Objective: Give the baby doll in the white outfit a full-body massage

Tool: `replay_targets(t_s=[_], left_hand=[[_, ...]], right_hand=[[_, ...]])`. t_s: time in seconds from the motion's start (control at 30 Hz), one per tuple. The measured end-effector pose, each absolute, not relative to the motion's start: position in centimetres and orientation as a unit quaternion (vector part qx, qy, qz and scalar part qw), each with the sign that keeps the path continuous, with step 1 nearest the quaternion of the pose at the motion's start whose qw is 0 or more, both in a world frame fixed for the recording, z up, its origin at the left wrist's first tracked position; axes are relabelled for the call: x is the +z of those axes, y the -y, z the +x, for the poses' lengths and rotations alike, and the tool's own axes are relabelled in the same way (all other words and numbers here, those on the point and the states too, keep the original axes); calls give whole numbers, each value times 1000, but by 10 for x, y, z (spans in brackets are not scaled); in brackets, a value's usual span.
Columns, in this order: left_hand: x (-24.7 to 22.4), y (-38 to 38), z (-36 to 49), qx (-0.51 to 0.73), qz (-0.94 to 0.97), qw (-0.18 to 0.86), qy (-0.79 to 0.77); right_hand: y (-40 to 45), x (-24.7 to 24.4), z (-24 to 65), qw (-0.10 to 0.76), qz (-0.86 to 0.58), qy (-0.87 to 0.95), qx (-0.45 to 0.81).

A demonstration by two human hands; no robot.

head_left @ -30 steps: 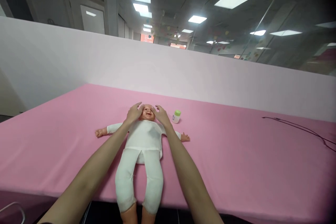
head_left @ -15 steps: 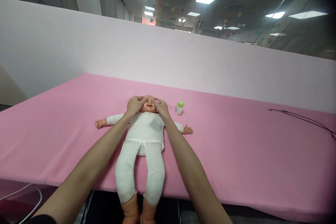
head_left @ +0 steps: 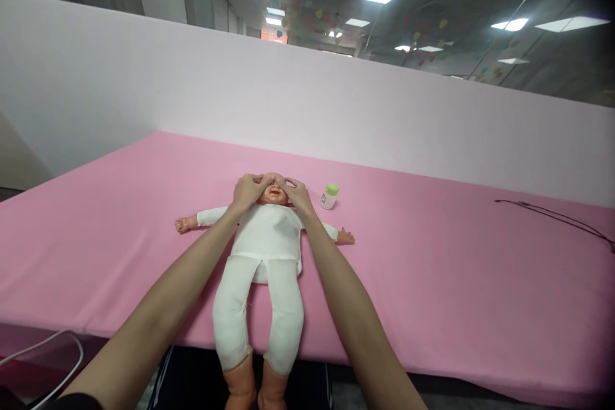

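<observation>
- left hand [head_left: 248, 191]: fingers part open and spread, resting on the baby doll's [head_left: 275, 193] brow, gripping nothing
- right hand [head_left: 298, 195]: likewise part open on the other side of the brow, fingertips near the left hand's
- doll: on its back at lower center, arms out, in a white cloth suit [head_left: 266, 230]
- its feet: past the near edge of the pink padded surface [head_left: 432, 282]
- small bottle with a green cap [head_left: 329, 196]: upright, just beside the head, to the right
- black cable [head_left: 552, 218]: far right, with wide pink stretching between

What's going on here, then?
A person is using both bare hands on a baby doll in a white cloth suit, lying on its back on a pink-covered table. The left hand and right hand both rest on the doll's head, over its forehead. A small bottle with a green cap stands beside the head, and a dark cable lies further right.
</observation>
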State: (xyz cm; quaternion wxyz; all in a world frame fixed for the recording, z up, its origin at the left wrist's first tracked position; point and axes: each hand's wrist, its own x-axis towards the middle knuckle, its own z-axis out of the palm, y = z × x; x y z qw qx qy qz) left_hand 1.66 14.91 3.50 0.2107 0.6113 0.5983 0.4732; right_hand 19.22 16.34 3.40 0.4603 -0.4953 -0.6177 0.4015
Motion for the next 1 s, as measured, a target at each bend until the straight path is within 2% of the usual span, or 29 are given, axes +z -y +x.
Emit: replay_targets(t_s=[0.27, 0.43, 0.57, 0.73, 0.9, 1.0], left_hand=[[33, -154, 14, 447, 614, 174, -627], [38, -149, 16, 444, 614, 169, -630], [38, -146, 17, 462, 623, 184, -604], [37, -153, 12, 424, 639, 166, -620], [48, -150, -7, 372, 707, 324, -507], [52, -145, -21, 355, 718, 364, -477]], right_hand=[[-171, 26, 192, 477, -511, 623, 351], [-168, 28, 193, 478, -495, 627, 366], [-168, 28, 191, 466, -490, 637, 370], [-165, 35, 197, 440, -492, 681, 317], [-157, 54, 214, 307, -420, 775, 360], [-156, 59, 222, 286, -389, 803, 349]])
